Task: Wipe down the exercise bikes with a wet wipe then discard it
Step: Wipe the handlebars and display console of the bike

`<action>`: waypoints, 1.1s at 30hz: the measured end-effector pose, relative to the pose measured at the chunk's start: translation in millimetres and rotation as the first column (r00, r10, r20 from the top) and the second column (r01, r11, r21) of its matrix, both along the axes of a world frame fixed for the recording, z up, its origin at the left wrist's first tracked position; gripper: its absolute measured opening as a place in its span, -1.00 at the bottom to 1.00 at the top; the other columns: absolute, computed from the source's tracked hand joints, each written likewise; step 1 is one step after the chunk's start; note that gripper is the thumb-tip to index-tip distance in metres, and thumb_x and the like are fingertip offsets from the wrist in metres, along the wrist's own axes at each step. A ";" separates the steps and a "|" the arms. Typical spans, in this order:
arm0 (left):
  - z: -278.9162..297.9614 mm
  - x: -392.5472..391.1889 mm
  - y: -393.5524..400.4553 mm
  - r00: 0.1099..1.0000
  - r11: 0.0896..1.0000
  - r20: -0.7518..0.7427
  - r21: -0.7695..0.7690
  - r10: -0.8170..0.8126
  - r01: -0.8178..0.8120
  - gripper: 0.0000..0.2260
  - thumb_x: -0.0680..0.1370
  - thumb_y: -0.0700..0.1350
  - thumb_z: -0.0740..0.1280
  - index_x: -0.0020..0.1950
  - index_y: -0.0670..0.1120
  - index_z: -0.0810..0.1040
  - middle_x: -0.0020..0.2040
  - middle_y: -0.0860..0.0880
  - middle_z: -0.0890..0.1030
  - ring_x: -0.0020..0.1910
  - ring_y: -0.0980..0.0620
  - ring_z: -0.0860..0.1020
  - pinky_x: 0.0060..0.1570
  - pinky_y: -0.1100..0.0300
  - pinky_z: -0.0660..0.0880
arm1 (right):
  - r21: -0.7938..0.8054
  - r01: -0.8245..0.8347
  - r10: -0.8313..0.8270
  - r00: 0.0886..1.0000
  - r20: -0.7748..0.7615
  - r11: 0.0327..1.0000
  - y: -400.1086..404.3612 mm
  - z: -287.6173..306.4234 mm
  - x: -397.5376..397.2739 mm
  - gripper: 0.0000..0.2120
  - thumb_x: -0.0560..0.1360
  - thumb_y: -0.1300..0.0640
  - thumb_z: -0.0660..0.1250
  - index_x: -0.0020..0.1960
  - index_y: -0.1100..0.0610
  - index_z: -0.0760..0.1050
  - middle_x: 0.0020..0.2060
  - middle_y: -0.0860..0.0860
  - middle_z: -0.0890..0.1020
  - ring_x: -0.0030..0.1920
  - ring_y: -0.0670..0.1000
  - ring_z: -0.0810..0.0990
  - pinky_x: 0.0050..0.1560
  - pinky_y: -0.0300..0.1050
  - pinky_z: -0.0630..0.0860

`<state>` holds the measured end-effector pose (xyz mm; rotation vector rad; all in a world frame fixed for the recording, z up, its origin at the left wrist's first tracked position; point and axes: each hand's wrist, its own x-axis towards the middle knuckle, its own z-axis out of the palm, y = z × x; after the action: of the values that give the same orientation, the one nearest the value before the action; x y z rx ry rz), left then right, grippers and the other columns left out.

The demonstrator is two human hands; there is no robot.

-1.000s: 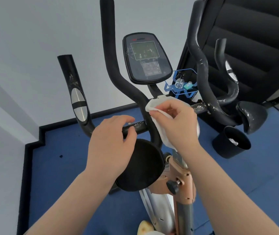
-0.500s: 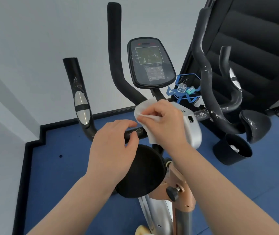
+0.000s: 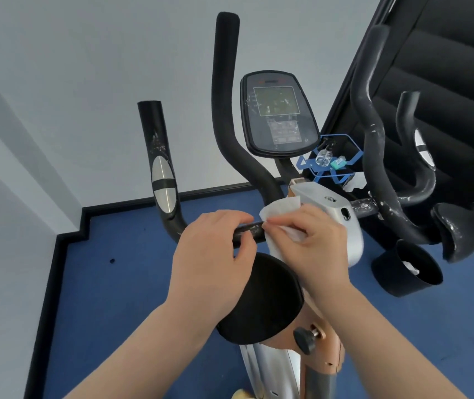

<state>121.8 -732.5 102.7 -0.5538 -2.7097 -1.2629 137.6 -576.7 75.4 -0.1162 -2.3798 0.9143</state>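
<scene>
Left hand (image 3: 211, 251): centre of frame, fingers curled over the black crossbar (image 3: 248, 230), thumb below it, gripping.
Right hand (image 3: 313, 240): just right of the left, fingertips pinching the wet wipe (image 3: 280, 208) against the crossbar.
Wet wipe: white, crumpled, wrapped on the crossbar at the foot of the tall curved handle (image 3: 227, 110); one corner sticking up, the rest under the palm.
Exercise bike (image 3: 320, 358): filling the middle of the frame; console (image 3: 279, 113) upper centre, grey housing (image 3: 333, 208) beside the right hand, round black pad (image 3: 264, 300) below both hands.
Bin (image 3: 403, 269): black, right of frame on the blue floor (image 3: 109, 298), white scrap inside.
Blue rack (image 3: 331, 159): right of the console, holding a small clear bottle.
</scene>
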 end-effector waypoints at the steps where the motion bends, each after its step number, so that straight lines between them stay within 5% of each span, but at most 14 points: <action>1: -0.3 -0.3 -0.1 1.000 1.000 0.000 -0.002 -0.005 0.005 -0.79 0.54 -0.07 0.26 0.15 0.10 0.56 -0.03 0.27 0.49 0.04 0.27 0.40 0.10 0.20 0.45 | 0.009 0.011 -0.011 1.000 -0.004 1.000 -1.7 3.4 -11.4 -0.94 0.36 0.15 0.51 -0.18 0.03 0.68 -0.28 -0.09 0.63 -0.21 -0.15 0.55 -0.17 -0.33 0.45; 8: -0.7 0.6 0.1 1.000 1.000 0.004 -0.019 -0.009 0.010 -0.79 0.54 -0.06 0.26 0.15 0.10 0.55 -0.09 0.29 0.43 -0.01 0.27 0.39 0.08 0.22 0.44 | -0.004 0.069 -0.068 0.997 0.047 0.998 -6.7 5.0 -13.1 -0.95 0.39 0.12 0.47 -0.20 -0.02 0.63 -0.28 -0.07 0.62 -0.22 -0.07 0.58 -0.18 0.00 0.54; 13: -1.4 -1.0 1.0 1.000 1.000 -0.012 -0.017 0.000 0.000 -0.79 0.52 -0.08 0.27 0.12 0.08 0.57 -0.06 0.25 0.50 -0.01 0.24 0.44 0.07 0.18 0.47 | -0.262 0.037 -0.047 0.998 -0.029 0.964 -8.5 -13.3 29.6 -0.89 0.35 0.24 0.53 -0.20 0.08 0.64 -0.28 -0.05 0.61 -0.18 -0.04 0.59 -0.14 -0.26 0.51; 19: 0.0 -1.5 -0.2 1.000 1.000 -0.017 -0.010 -0.014 0.013 -0.79 0.52 -0.08 0.27 0.12 0.08 0.57 -0.05 0.26 0.52 0.03 0.27 0.40 0.08 0.20 0.45 | -0.114 0.031 -0.039 0.997 -0.063 0.993 1.1 4.1 2.1 -0.91 0.36 0.19 0.52 -0.23 0.04 0.63 -0.30 -0.09 0.61 -0.21 -0.15 0.55 -0.14 -0.33 0.45; 23: 2.8 -1.2 1.3 0.999 0.999 0.024 -0.032 -0.022 0.023 -0.78 0.54 -0.05 0.25 0.15 0.12 0.54 -0.12 0.37 0.42 -0.01 0.25 0.40 0.06 0.28 0.41 | -0.218 0.070 -0.078 0.996 -0.030 0.973 5.0 26.2 -34.5 -0.88 0.38 0.13 0.50 -0.23 -0.04 0.59 -0.31 -0.21 0.59 -0.22 -0.22 0.55 -0.16 -0.42 0.40; 30: 1.9 0.1 1.3 0.999 1.000 0.050 -0.030 0.008 -0.007 -0.78 0.53 -0.05 0.26 0.15 0.16 0.54 -0.10 0.41 0.41 -0.04 0.20 0.47 -0.05 0.43 0.35 | -0.501 0.147 -0.106 0.988 0.109 0.853 -0.6 -5.0 46.5 -0.95 0.35 0.11 0.52 -0.22 0.02 0.66 -0.28 -0.11 0.68 -0.17 -0.09 0.64 -0.12 -0.23 0.53; 33: 2.4 -0.2 2.4 0.999 0.999 0.051 -0.040 0.016 -0.014 -0.78 0.53 -0.05 0.26 0.15 0.17 0.53 -0.09 0.40 0.42 -0.10 0.18 0.47 -0.09 0.43 0.35 | -0.493 0.155 -0.107 0.986 0.125 0.856 -0.6 -6.3 46.0 -0.94 0.35 0.13 0.52 -0.23 0.02 0.66 -0.29 -0.12 0.67 -0.18 -0.07 0.64 -0.12 -0.18 0.55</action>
<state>121.6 -730.1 105.2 -0.5108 -2.7808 -1.2393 183.6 -577.3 69.1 -0.5284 -2.1242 1.4683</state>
